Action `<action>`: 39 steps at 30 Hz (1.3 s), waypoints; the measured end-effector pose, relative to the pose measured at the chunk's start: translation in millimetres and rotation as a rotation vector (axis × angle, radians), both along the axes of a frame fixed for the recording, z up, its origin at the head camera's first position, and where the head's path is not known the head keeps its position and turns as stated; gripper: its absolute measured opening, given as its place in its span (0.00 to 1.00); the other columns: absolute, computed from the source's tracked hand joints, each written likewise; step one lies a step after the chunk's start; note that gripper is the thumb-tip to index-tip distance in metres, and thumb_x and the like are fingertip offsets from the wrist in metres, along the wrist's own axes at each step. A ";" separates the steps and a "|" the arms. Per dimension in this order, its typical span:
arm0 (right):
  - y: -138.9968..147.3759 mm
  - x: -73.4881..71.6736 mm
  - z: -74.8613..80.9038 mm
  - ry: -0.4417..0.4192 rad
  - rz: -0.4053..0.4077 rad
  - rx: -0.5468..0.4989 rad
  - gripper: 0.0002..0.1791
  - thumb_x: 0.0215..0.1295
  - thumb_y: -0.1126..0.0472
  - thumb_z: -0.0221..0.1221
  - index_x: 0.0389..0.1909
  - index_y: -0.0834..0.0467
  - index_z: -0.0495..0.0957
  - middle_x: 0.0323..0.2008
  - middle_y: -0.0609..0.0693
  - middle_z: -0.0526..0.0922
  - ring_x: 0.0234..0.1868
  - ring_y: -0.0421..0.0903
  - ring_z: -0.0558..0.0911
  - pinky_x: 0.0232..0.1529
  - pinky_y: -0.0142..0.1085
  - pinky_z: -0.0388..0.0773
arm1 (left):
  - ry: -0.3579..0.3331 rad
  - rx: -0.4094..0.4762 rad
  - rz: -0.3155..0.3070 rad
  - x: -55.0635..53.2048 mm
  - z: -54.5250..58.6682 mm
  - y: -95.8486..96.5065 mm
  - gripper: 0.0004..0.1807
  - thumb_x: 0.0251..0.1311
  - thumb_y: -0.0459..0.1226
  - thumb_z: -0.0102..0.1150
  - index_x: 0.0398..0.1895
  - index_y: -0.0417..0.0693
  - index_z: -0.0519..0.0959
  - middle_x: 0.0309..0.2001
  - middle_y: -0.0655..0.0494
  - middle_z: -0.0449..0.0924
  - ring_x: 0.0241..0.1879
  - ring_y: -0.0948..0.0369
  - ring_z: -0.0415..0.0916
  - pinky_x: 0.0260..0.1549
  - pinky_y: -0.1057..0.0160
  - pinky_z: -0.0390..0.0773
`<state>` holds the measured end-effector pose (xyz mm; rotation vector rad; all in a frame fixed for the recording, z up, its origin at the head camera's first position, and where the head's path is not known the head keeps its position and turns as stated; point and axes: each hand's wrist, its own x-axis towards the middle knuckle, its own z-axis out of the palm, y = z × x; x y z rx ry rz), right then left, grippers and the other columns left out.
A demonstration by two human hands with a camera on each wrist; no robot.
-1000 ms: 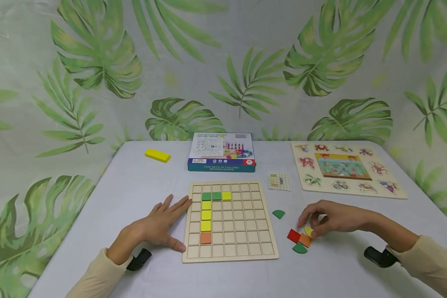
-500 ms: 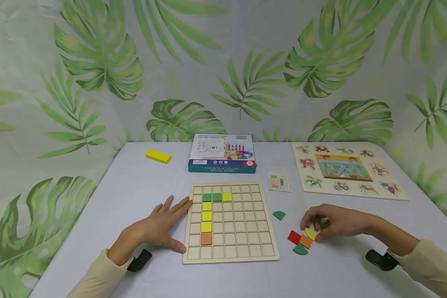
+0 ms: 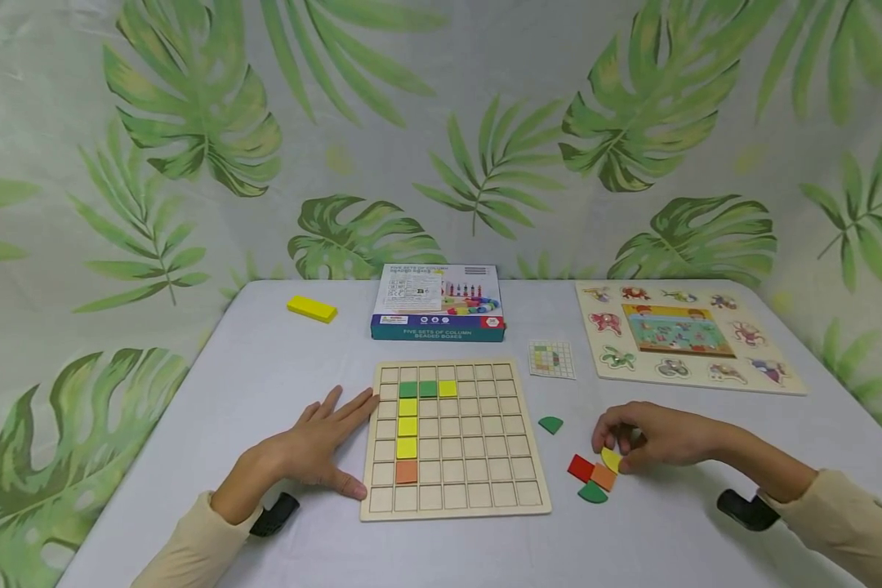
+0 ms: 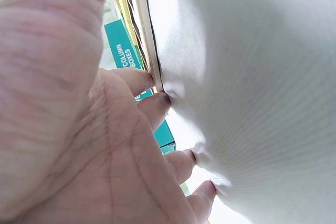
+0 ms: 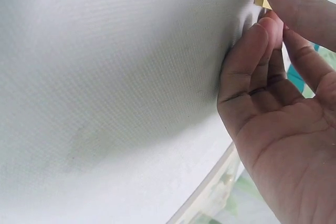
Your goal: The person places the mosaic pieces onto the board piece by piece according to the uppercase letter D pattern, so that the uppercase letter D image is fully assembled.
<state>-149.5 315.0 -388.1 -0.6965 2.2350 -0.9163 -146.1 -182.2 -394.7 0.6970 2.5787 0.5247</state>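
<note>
A wooden grid board lies in the middle of the table, with green, yellow and orange square tiles set in some cells. My left hand spreads its fingers on the table and touches the board's left edge with fingertips and thumb; in the left wrist view the fingers meet that edge and the cloth. My right hand pinches a yellow quarter-circle piece between thumb and index finger, low over the table. Beside it lie a red square tile, an orange tile and a green quarter-circle piece.
Another green quarter-circle piece lies right of the board. Behind it is a small pattern card. A bead-set box, a yellow block and a wooden peg puzzle with sea animals stand farther back.
The right hand has shifted slightly right and down with the yellow quarter-circle piece, which now shows more between its fingers. The left hand stays where it was.
</note>
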 end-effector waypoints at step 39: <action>-11.8 6.1 11.4 0.158 0.030 0.074 0.13 0.57 0.52 0.72 0.42 0.46 0.82 0.41 0.41 0.81 0.39 0.43 0.76 0.42 0.31 0.75 | 0.007 0.007 -0.011 0.1 2.0 -0.2 0.70 0.40 0.63 0.76 0.82 0.49 0.45 0.82 0.48 0.40 0.78 0.34 0.28 0.69 0.27 0.38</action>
